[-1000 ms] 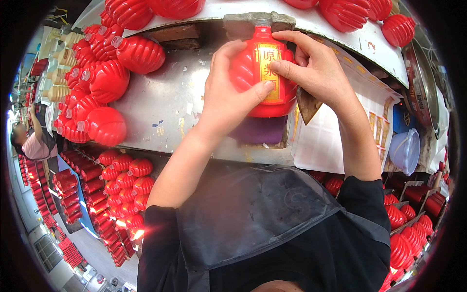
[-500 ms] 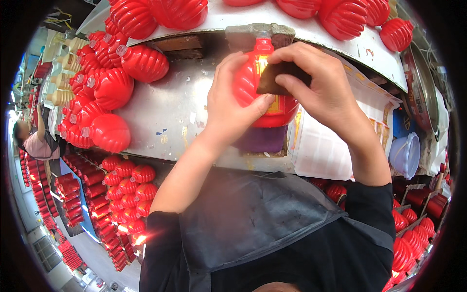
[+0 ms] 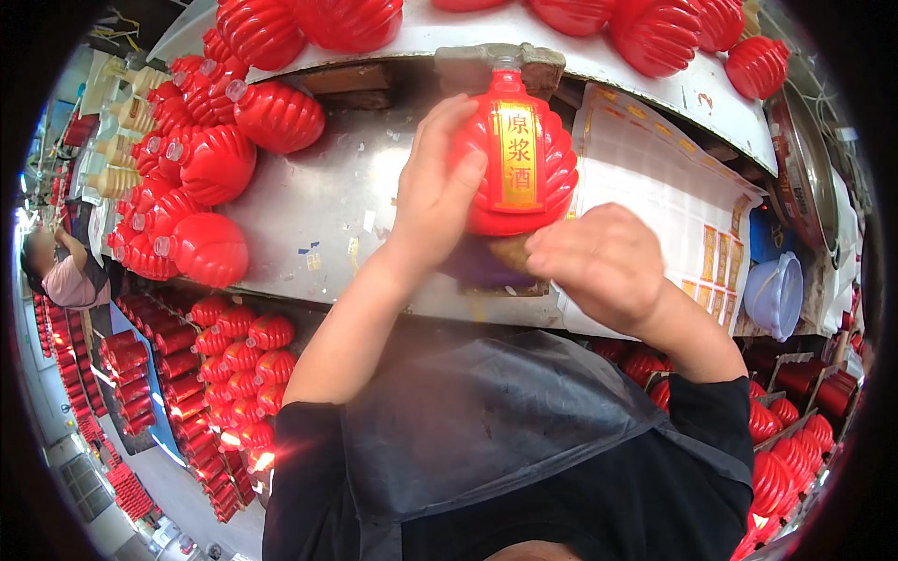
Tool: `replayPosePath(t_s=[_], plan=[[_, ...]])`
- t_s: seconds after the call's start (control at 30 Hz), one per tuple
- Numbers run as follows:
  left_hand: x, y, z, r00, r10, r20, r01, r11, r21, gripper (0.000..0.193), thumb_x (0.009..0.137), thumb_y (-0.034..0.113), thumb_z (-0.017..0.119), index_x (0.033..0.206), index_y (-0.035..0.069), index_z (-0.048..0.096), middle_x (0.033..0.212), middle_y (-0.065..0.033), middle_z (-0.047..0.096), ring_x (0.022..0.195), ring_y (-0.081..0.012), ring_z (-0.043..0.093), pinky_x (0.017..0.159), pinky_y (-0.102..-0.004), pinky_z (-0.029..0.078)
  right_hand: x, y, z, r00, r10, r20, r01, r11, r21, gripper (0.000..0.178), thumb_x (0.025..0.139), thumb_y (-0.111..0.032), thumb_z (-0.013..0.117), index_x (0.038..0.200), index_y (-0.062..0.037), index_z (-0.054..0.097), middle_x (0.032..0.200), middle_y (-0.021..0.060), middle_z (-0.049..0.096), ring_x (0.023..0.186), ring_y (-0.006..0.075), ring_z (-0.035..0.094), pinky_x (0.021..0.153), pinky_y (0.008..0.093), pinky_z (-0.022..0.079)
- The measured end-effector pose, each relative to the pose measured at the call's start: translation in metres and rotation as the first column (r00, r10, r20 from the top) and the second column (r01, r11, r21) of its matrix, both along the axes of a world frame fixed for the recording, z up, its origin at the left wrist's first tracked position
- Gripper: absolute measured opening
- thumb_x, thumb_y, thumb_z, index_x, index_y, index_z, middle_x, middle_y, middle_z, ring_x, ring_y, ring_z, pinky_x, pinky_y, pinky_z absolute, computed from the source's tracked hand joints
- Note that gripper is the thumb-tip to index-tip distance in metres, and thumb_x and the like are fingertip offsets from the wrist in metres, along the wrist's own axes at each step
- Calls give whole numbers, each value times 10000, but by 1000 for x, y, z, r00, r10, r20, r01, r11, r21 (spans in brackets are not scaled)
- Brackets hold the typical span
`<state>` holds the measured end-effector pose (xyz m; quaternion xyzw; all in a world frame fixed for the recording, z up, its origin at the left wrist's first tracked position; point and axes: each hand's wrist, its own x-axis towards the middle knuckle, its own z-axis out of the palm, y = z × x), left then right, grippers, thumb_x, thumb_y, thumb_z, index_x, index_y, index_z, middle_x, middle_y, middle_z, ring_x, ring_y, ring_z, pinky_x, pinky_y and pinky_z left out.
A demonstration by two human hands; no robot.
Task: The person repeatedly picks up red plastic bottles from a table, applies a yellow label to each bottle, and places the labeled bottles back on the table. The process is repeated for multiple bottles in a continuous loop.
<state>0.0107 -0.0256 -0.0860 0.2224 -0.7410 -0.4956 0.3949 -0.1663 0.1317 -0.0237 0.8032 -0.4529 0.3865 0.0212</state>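
Note:
A red ribbed bottle (image 3: 559, 161) with a clear neck lies at the middle of the work table. On its front sits a gold and red label (image 3: 517, 154) with writing. My left hand (image 3: 435, 182) holds the bottle's left side, thumb near the label's edge. Just below the bottle's right base, my right hand (image 3: 603, 266) is closed on a brown pad (image 3: 513, 252), partly covered by the fingers and slightly blurred. A purple cloth (image 3: 477, 265) shows beneath the bottle. The bottle's neck meets a grey block (image 3: 543, 67).
Several red bottles (image 3: 217, 164) crowd the table's left, and more (image 3: 659, 37) stand on the white shelf (image 3: 571, 65). White sheets of gold labels (image 3: 655, 187) lie at right, near a pale blue bucket (image 3: 774, 297). Racked bottles (image 3: 245, 360) fill the lower left; another person (image 3: 70, 266) works far left.
My right hand has moved down off the label with the brown pad, uncovering the label. My left thumb has drawn back toward the bottle's left side.

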Motion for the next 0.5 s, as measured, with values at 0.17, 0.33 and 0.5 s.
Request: replayPosePath(t_s=[0.17, 0.33, 0.5], plan=[[1, 1, 8, 996, -38, -84, 58, 968, 244, 515, 1025, 242, 601, 1464, -7, 502, 1532, -211, 477, 1447, -327, 451, 1210, -411, 345, 0, -22, 15, 958, -154, 243, 103, 973, 208, 343, 822, 54, 803, 1149, -23, 734, 991, 123, 767, 883, 269, 751, 760, 356, 574], [-3, -6, 22, 995, -52, 87, 35, 983, 178, 577, 1010, 202, 667, 1496, 1, 429, 1441, -123, 511, 1343, -174, 483, 1163, -333, 379, -18, -73, 19, 905, -398, 148, 382, 915, 128, 323, 895, -44, 765, 1212, -7, 717, 1034, 174, 755, 905, 279, 751, 810, 348, 584], [-21, -27, 43, 963, -125, 237, 54, 957, 284, 549, 912, 193, 764, 1353, -2, 500, 1251, -97, 607, 1161, -159, 588, 1043, -320, 476, -56, -105, 8, 881, -465, 83, 436, 868, 236, 310, 936, -96, 735, 1228, 5, 705, 1053, 177, 765, 950, 249, 757, 861, 341, 582]])
